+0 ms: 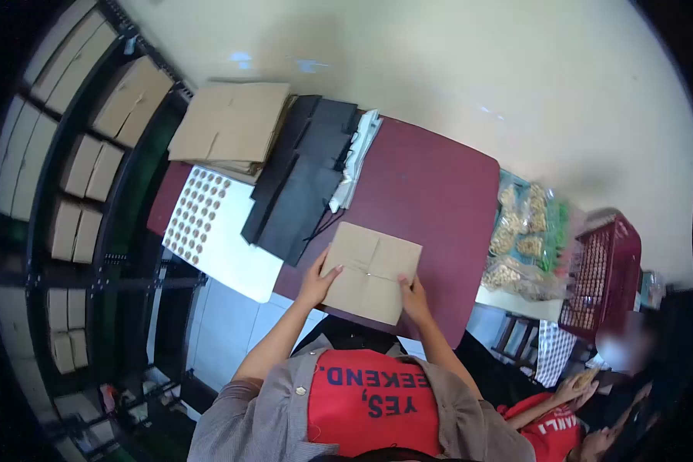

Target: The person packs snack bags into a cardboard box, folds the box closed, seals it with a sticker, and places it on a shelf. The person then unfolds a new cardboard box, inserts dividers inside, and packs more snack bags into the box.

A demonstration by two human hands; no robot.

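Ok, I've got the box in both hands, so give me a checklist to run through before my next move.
1. Left hand gripping the box: ok, it holds the left side.
2. Right hand gripping the box: ok, it holds the right side.
3. Box resting on the table: cannot tell from this angle.
4. Contents of the box: cannot tell, the inside is hidden.
5. Round stickers in view: ok, rows of them show on the white sheet.
6. Other person's hands away from the box: ok, they are off to the right, beyond the table.
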